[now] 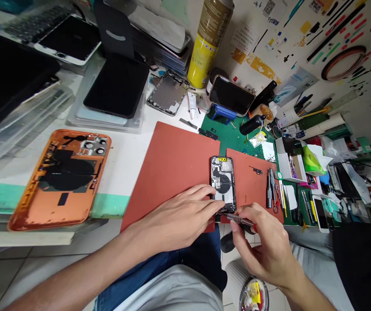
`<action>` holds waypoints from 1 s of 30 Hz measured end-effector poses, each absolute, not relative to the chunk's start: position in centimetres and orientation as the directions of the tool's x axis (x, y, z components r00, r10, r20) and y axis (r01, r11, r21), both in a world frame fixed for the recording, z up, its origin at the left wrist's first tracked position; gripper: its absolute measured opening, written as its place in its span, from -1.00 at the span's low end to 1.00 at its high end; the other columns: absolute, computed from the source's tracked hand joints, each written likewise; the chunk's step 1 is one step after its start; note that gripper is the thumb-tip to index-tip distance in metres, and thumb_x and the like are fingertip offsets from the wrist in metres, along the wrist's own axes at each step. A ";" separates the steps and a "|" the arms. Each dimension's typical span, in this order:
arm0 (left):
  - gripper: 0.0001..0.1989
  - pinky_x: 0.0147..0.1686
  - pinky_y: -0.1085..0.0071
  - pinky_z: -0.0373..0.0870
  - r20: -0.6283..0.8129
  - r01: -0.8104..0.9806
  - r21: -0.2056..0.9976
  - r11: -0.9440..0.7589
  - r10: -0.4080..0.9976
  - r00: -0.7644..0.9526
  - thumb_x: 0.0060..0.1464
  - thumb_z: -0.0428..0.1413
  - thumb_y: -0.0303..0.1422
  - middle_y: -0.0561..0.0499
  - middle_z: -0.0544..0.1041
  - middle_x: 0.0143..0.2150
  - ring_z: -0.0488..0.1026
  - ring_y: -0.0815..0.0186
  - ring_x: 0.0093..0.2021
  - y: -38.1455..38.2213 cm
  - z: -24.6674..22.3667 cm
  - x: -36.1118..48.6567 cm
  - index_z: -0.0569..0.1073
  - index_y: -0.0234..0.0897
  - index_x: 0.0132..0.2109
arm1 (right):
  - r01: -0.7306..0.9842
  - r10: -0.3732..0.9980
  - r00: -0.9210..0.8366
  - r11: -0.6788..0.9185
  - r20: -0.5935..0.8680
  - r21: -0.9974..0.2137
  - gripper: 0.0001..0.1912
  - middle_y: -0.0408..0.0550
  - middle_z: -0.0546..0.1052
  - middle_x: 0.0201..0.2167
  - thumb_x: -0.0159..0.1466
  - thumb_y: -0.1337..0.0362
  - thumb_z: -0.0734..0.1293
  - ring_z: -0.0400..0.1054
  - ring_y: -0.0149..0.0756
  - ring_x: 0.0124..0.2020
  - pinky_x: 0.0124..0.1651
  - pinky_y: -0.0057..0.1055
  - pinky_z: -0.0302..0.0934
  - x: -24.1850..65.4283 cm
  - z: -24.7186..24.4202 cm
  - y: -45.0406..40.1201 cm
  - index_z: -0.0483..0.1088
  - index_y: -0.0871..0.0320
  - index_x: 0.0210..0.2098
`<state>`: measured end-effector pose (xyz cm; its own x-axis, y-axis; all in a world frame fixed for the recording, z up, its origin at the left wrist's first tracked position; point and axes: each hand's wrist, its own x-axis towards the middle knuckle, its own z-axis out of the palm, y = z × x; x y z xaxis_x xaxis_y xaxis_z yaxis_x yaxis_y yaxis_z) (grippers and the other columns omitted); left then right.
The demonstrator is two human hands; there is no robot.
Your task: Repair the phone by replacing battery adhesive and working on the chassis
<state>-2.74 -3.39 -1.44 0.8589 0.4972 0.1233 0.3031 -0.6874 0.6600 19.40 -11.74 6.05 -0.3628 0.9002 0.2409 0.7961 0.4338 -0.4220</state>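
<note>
An opened smartphone [223, 183] lies on the red-brown mat, its back off and its dark round pad and circuit parts showing. My left hand [175, 218] reaches across from the left, its fingers closed on the phone's lower left edge and bottom corner. Part of that edge is hidden beneath my fingertips. In my right hand [266, 244] is a screwdriver [237, 219] with a ridged metal shank, pinched between thumb and fingers. It points left, its tip at the phone's bottom edge, close to my left fingertips. The exact contact of the tip cannot be made out.
An orange phone housing [70, 177] lies at the left. Screwdriver handles [269, 188] and red-handled scissors [276, 204] rest right of the phone. Behind stand a propped phone [232, 95] and a yellow spray can [205, 56]. A white box [287, 157] with tools stands right.
</note>
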 end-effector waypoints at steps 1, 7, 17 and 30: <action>-0.62 0.28 0.03 0.43 0.124 0.301 0.660 -0.689 0.495 0.860 0.43 0.06 -0.47 -0.21 0.46 0.28 0.36 -0.04 0.36 -3.4 -1.5 -2.7 0.42 -0.22 0.32 | 0.798 0.899 -0.361 0.435 0.248 -0.417 -0.78 -0.12 0.49 -0.35 0.44 0.50 0.35 0.31 -0.33 -0.43 -0.37 -0.36 0.23 19.4 6.0 -11.8 0.32 0.12 -0.01; -0.58 0.28 0.01 0.45 0.133 0.300 0.656 -0.693 0.497 0.857 0.40 0.10 -0.48 -0.20 0.47 0.29 0.36 -0.03 0.37 -3.4 -1.6 -2.8 0.40 -0.19 0.34 | 0.797 0.896 -0.354 0.439 0.267 -0.415 -0.76 -0.11 0.52 -0.33 0.44 0.50 0.35 0.36 -0.32 -0.42 -0.35 -0.35 0.28 19.5 5.9 -12.0 0.33 0.14 0.03; -0.59 0.28 -0.01 0.47 0.133 0.304 0.645 -0.701 0.496 0.858 0.41 0.13 -0.44 -0.22 0.47 0.29 0.36 -0.05 0.38 -3.4 -1.6 -2.8 0.41 -0.20 0.34 | 0.813 0.912 -0.299 0.397 0.279 -0.426 -0.77 -0.10 0.57 -0.29 0.46 0.45 0.36 0.47 -0.32 -0.41 -0.33 -0.37 0.38 19.4 5.4 -12.2 0.35 0.12 0.06; -0.61 0.20 0.02 0.53 0.095 0.320 0.668 -0.672 0.504 0.858 0.46 0.14 -0.34 -0.23 0.46 0.29 0.39 -0.04 0.34 -3.3 -0.6 -2.6 0.41 -0.16 0.36 | 0.281 0.816 0.576 -0.140 0.050 -0.949 -0.70 -0.23 0.53 -0.47 0.34 0.13 0.58 0.48 -0.37 -0.53 -0.43 -0.47 0.39 21.6 1.5 -15.0 0.43 0.07 -0.12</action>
